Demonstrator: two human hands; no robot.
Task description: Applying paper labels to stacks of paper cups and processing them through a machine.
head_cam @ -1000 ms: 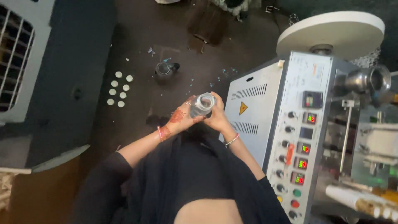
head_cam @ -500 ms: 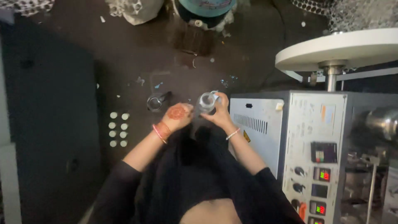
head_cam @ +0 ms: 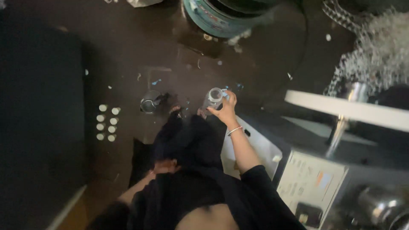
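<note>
Right hand holds a clear bottle out over the dark floor.

The right hand (head_cam: 226, 111) grips a clear plastic bottle (head_cam: 212, 99) at arm's length, far of the grey machine (head_cam: 313, 187). The left hand (head_cam: 164, 166) rests near the body against black clothing; whether it is open or closed cannot be told. Left of the bottle a metal cup (head_cam: 149, 102) lies on the floor, with white caps (head_cam: 106, 122) further left.

- The bottle (head_cam: 213, 99) in the right hand (head_cam: 224, 111) looks like clear, glossy plastic.
- On that wrist, a thin bangle (head_cam: 234, 130) glints like metal.
- Left of the hand, a small shiny steel cup (head_cam: 148, 102) sits on the floor (head_cam: 128, 64), which is dark, matt and rough.
- Below the hand, black matt cloth (head_cam: 187, 145).
- To its right, a machine casing (head_cam: 306, 187) of smooth painted metal.
</note>
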